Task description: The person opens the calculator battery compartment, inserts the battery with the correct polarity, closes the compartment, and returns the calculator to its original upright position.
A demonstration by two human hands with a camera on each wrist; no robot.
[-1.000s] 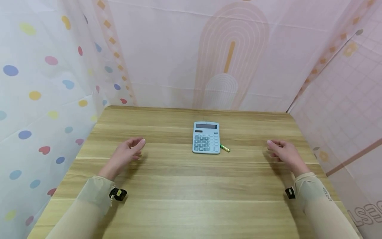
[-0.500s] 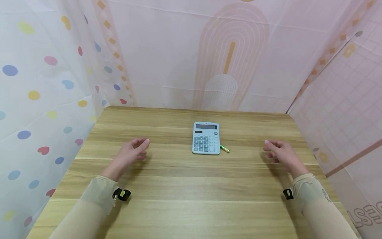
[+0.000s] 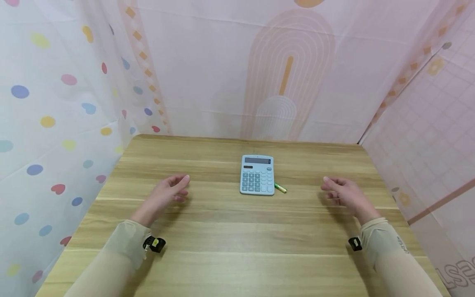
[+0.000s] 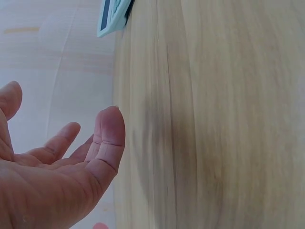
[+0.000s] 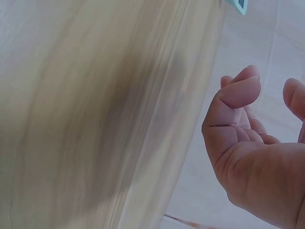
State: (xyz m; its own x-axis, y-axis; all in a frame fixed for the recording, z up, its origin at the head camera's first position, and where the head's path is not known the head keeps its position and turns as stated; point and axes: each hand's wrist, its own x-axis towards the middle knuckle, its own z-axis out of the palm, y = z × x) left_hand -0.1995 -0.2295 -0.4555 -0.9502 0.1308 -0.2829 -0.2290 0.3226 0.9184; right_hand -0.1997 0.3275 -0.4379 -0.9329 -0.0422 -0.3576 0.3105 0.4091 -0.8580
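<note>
A light blue calculator [image 3: 257, 175] lies face up on the wooden table, its display toward the back. Beside its lower right edge is a small green and gold cylinder [image 3: 281, 188] that looks like a battery. My left hand [image 3: 166, 194] hovers over the table left of the calculator, fingers loosely bent, holding nothing. On the other side, my right hand [image 3: 346, 195] hovers with relaxed, curved fingers and nothing in them. A corner of the calculator [image 4: 113, 18] shows at the top of the left wrist view, apart from the fingers.
The wooden table [image 3: 230, 235] ends at the back against a pink printed curtain [image 3: 208, 70]. A polka-dot curtain [image 3: 41, 144] hangs along the left side and another pink one [image 3: 434, 136] along the right. Black wrist cameras sit on both sleeves.
Both hands have drifted slightly inward toward the calculator, the left one to the right and the right one to the left. The head view has tilted up a little. The calculator stays put.
</note>
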